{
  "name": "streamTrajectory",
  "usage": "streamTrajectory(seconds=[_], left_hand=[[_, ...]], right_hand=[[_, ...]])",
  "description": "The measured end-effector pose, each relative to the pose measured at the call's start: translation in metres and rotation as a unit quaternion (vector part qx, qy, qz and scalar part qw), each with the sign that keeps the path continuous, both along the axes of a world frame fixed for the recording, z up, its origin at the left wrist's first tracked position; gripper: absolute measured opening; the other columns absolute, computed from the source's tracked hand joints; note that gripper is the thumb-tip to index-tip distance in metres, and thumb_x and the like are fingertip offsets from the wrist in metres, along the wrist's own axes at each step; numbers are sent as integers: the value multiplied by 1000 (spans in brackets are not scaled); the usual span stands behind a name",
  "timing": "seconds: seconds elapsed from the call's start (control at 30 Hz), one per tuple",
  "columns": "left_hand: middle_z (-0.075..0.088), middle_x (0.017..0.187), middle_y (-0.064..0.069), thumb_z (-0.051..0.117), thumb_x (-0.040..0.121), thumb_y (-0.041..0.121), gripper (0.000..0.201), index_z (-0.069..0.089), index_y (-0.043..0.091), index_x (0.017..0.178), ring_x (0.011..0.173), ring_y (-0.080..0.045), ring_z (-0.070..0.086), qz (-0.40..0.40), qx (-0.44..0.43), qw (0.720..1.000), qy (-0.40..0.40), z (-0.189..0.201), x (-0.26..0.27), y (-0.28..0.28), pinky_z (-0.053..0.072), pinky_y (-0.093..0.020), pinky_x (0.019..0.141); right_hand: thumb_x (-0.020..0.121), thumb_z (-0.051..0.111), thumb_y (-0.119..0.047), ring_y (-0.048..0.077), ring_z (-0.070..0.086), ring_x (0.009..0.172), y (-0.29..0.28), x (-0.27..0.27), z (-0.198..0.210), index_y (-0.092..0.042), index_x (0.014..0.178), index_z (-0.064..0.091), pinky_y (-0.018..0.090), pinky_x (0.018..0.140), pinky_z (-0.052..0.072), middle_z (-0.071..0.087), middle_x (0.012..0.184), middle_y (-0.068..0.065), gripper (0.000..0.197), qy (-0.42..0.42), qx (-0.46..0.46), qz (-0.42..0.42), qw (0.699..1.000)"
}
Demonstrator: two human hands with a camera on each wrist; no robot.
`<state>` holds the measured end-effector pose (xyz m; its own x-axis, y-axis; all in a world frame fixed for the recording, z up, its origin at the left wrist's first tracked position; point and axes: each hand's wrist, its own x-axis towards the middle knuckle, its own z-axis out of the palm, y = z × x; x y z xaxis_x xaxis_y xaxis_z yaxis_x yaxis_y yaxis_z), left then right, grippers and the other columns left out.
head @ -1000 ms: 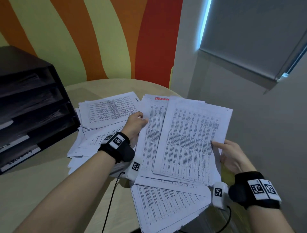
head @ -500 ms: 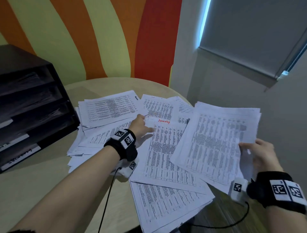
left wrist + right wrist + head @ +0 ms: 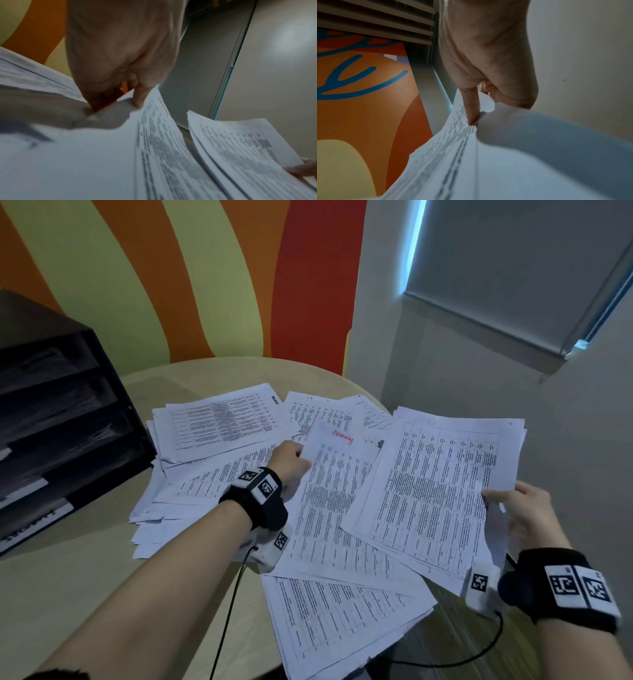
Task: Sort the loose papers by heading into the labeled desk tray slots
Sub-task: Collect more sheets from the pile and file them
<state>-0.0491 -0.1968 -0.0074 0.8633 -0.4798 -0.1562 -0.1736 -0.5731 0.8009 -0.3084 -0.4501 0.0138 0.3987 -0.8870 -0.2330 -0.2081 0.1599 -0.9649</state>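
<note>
Loose printed papers [image 3: 219, 429] lie spread over the round table [image 3: 68, 594]. My left hand [image 3: 291, 462] pinches the left edge of a sheet with a red heading [image 3: 329, 501], lifting it off the pile; in the left wrist view the fingers [image 3: 137, 97] curl round that sheet [image 3: 154, 135]. My right hand [image 3: 520, 515] grips a thin stack of papers [image 3: 435, 491] by its right edge, held above the table's right side. In the right wrist view the thumb [image 3: 472, 108] presses on that stack [image 3: 453, 155]. The black desk tray [image 3: 61, 440] with labeled slots stands at the left.
More sheets [image 3: 342, 621] overhang the table's near right edge. A striped wall [image 3: 205, 285] is behind the table and a window blind [image 3: 513, 268] at the right. A black cable [image 3: 229, 611] hangs from my left wrist.
My right hand has carried its stack to the right, uncovering the red-headed sheet. My left hand has shifted onto that sheet's edge and lifted it.
</note>
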Motion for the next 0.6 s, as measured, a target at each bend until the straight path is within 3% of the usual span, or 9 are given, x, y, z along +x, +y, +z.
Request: streamTrajectory(seconds=[0.07,0.1,0.17,0.2,0.27,0.33,0.4,0.5,0.6], left_hand=[[35,65,-1,48,93,0,33,37,17,66,58,-18,30,58,-125,990,4,8,-1,4,26,-26,55],[46,71,-3,46,95,-1,27,47,13,71,63,-18,40,95,-190,977,8,13,2,7,37,-26,59],[62,99,-8,46,97,2,16,62,3,96,87,-21,56,169,-263,950,-1,29,14,15,47,-30,86],[62,99,-9,47,98,3,16,63,4,96,88,-23,56,194,-283,939,-21,38,22,21,45,-29,87],[49,74,-4,47,97,3,26,50,11,73,66,-18,43,238,-323,914,-57,60,34,37,38,-25,72],[32,63,1,46,98,4,30,36,7,70,56,-13,28,263,-368,889,-72,76,44,53,29,-25,59],[24,62,1,48,98,5,33,34,13,69,56,-13,22,289,-389,872,-66,86,51,64,23,-27,56],[37,63,0,52,95,8,36,43,19,62,65,-18,34,281,-378,882,-19,88,56,64,30,-32,62],[65,85,-11,53,92,7,19,65,12,79,76,-26,59,198,-340,919,21,79,41,46,50,-37,70]], right_hand=[[85,61,12,20,58,66,2,1,0,6,117,61,27,56,46,63,92,15,32,8,2,4,1000],[85,61,12,20,58,66,3,2,0,5,116,61,26,52,48,64,93,15,32,10,5,6,1000],[85,61,12,21,60,68,4,4,-1,5,114,61,24,51,52,64,87,12,30,13,13,9,1000],[85,61,12,22,60,69,4,5,-2,7,115,61,27,55,52,64,83,11,30,16,13,9,1000],[86,60,13,22,59,68,5,6,-1,7,116,60,31,60,48,62,79,9,31,20,8,9,1000],[85,59,14,20,58,67,7,8,0,7,116,61,30,60,46,61,78,8,31,22,-2,12,1000],[85,58,15,20,58,68,9,9,0,8,116,61,31,66,47,63,80,8,33,20,-14,17,1000],[85,58,14,23,61,71,10,12,-1,6,116,61,35,73,50,66,88,14,32,14,-6,26,1000],[85,60,12,25,65,79,15,18,4,3,114,63,38,79,52,67,105,20,30,-20,6,44,999]])
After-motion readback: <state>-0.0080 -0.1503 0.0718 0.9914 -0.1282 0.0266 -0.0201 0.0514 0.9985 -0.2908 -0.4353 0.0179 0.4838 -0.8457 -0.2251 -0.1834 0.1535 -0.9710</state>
